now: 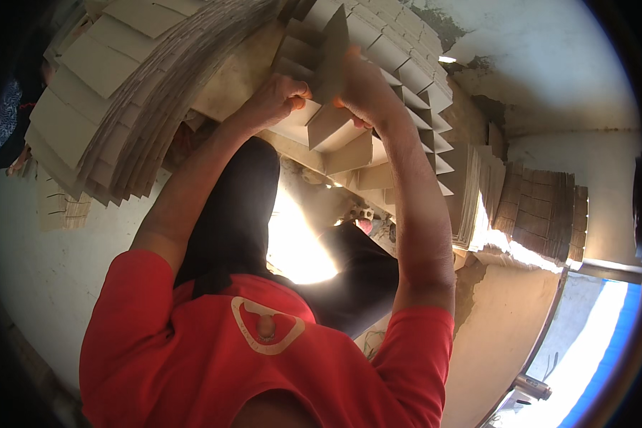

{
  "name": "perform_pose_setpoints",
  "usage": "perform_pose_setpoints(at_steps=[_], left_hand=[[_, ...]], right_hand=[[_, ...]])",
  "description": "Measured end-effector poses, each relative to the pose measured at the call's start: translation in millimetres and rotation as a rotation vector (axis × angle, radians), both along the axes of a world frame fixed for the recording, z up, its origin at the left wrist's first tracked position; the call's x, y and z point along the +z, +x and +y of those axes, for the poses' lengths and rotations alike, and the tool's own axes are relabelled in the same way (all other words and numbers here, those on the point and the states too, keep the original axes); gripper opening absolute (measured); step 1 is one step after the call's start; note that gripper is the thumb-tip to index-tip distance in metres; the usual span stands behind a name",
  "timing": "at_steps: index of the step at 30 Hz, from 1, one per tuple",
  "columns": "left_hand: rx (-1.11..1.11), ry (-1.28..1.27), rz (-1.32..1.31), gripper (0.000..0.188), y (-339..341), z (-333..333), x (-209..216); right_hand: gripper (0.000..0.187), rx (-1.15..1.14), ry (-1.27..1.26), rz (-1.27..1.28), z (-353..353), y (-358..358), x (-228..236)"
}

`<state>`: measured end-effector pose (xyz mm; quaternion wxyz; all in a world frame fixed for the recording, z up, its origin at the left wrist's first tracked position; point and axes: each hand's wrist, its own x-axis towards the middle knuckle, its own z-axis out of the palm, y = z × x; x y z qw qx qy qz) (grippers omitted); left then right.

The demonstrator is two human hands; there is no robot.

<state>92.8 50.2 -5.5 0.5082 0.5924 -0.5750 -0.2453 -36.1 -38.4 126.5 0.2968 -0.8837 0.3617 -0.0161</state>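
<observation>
Red shirt nearest; pale wall flaking. At cardboard dividers on tan surface, right hand pinches 1 sheet between fingers; left hand fingers curled, hold indeterminable.

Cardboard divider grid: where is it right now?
Head view, upper part, just right of centre: the cardboard divider grid is at the left hand and right hand, with the large fanned cardboard stack to its left.

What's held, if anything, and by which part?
The right hand holds a cardboard piece by its right edge; whether the left hand grips it is unclear.
</observation>
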Motion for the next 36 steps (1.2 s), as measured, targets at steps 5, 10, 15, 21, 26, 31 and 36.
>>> perform_pose_setpoints(at_steps=[5, 10, 15, 21, 26, 31, 36], left_hand=[[0.007, -0.022, 0.017, 0.019, 1, 1, -6], [0.006, -0.014, -0.004, 0.017, 1, 2, 0], [-0.043, -0.042, -0.04, 0.015, -5, -4, 4], [0.032, -0.032, -0.2, 0.022, 4, 9, 2], [0.023, -0.292, -0.506, 0.059, -2, 12, 7], [-0.069, -0.236, -0.819, 0.082, -5, -14, 20], [-0.138, -0.174, -0.696, 0.082, 14, -64, 15]], right_hand=[[0.041, -0.004, 0.045, -0.071, 6, 2, -1], [0.038, -0.008, 0.23, -0.029, 8, 8, -7], [0.054, 0.114, -0.291, -0.024, 12, -22, -92], [0.057, 0.081, -0.145, -0.082, 9, -21, -59], [0.049, -0.37, -0.793, -0.139, -83, -80, -70], [0.061, -0.4, -0.932, 0.205, -136, -140, -98], [0.063, -0.173, -0.14, -0.196, -82, -128, -88]])
